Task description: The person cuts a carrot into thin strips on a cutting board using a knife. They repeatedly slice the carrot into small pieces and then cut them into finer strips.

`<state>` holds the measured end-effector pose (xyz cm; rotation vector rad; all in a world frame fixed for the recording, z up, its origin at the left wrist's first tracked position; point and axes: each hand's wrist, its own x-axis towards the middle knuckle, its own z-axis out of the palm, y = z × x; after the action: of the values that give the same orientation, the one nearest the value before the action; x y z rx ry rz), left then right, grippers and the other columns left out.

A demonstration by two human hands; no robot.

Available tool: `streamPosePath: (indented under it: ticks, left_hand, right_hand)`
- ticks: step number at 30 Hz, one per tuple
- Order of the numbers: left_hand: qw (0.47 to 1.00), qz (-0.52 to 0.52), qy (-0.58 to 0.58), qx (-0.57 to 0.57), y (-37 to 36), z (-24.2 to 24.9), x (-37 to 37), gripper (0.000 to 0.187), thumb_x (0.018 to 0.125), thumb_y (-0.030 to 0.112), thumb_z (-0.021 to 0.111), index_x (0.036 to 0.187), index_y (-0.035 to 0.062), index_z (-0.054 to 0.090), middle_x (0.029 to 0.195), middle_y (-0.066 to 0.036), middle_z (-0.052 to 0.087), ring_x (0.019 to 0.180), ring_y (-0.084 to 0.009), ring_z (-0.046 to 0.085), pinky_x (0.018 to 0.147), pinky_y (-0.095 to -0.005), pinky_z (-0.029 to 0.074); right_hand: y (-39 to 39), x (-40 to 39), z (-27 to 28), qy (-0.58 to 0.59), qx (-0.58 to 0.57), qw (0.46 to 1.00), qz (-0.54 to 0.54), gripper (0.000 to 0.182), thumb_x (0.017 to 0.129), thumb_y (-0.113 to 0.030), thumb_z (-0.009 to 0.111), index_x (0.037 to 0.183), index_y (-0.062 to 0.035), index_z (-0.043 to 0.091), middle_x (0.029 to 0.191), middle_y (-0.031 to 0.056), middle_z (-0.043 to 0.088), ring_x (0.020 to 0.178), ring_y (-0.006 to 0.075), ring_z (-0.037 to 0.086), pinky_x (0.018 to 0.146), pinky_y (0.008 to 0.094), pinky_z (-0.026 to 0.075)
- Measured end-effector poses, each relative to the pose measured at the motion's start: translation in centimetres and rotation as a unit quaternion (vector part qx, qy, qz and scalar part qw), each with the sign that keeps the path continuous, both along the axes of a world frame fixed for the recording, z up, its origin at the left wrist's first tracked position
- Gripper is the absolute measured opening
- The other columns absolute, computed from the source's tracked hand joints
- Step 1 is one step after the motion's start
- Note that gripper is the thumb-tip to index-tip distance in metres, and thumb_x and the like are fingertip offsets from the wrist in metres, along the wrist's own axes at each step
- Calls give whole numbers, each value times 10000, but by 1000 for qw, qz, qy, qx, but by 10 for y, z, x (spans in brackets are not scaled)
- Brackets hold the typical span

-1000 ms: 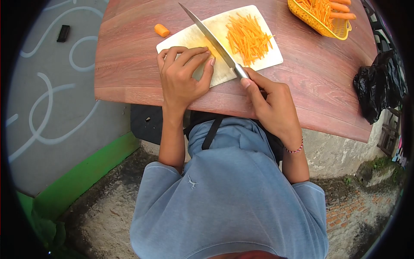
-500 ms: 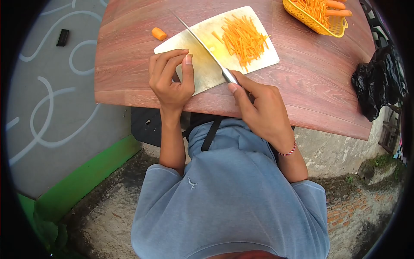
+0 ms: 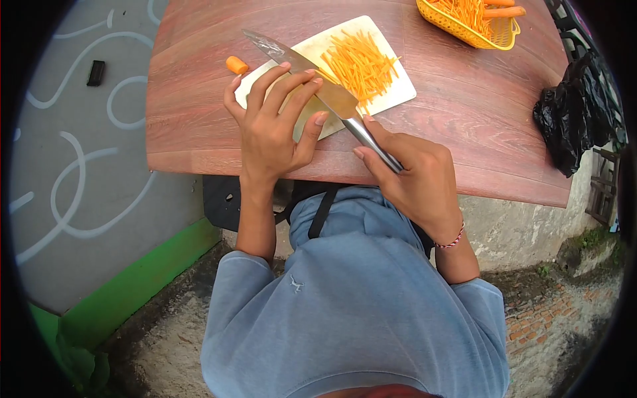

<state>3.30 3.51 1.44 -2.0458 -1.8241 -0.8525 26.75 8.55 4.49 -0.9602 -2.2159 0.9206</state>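
Long steel knife (image 3: pixel 312 73) swung flatter since half-second ago, left hand (image 3: pixel 272 126) now fingers spread over blade, above white cutting board (image 3: pixel 391 93). Right hand (image 3: pixel 411 179) grip clamped on handle. Blade stiff, sharp, probably slick; hold by handle.

Steel knife (image 3: pixel 312 73), long and broad-bladed, tilted with its flat side turned up, tip toward the far left, handle gripped by the right hand (image 3: pixel 415 179). Left hand (image 3: pixel 275 123) spread over the blade, fingertips touching its flat. White cutting board (image 3: pixel 391 93) on the bench beneath, bearing a loose heap of thin orange carrot strips (image 3: pixel 358 63) just right of the blade.
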Motion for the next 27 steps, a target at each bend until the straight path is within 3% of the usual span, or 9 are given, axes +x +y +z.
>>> streamPosePath:
  ticks: [7,13,16,18,19,24,27]
  left_hand:
    - [995,-42,56,-71,22,0,0,453,1039,519,559,1224,166,775,1262,27,734,1329,-226,597,1170,-622,130]
    - [998,-49,26,-16,29,6,-7,535,1080,553,470,1334,171,745,1326,19,723,1318,-239,594,1173,-614,117]
    - [999,-20,11,35,25,11,-16,559,1079,533,479,1407,136,696,1395,-24,694,1330,-265,578,1190,-564,158]
    - [994,6,-22,104,24,10,-29,567,1073,494,510,1453,97,650,1433,-76,665,1338,-287,564,1191,-501,216]
    - [994,12,-16,106,21,13,-37,552,1044,420,604,1472,71,621,1450,-124,644,1338,-308,558,1170,-475,290]
    - [992,90,-56,75,19,10,-65,590,982,314,738,1484,41,594,1471,-174,609,1337,-369,545,1145,-507,376]
    - [989,126,-60,37,22,1,-80,658,943,311,796,1492,21,577,1487,-199,588,1343,-401,536,1139,-525,411]
  right_hand:
    - [0,3,-4,-34,107,993,40,432,915,-217,792,1324,-91,738,751,72,675,653,270,673,569,421,526]
    - [1,6,-3,-34,99,994,30,432,903,-197,816,1315,-88,744,785,86,710,654,273,685,575,403,532]
    - [3,11,-5,-16,86,996,27,443,896,-186,831,1318,-83,745,775,97,714,637,278,683,572,402,528]
    - [7,18,-4,4,83,996,28,461,907,-207,815,1341,-78,731,733,85,683,619,274,666,559,413,518]
    - [10,23,-1,6,60,998,13,445,896,-181,839,1314,-58,750,775,118,716,624,263,685,586,382,526]
    - [31,50,-4,36,45,995,-86,428,895,-191,878,1276,-23,780,933,182,809,682,149,711,659,302,546]
    - [47,66,-12,-14,60,988,-144,432,907,-218,862,1267,4,771,887,218,779,681,209,740,638,323,547]
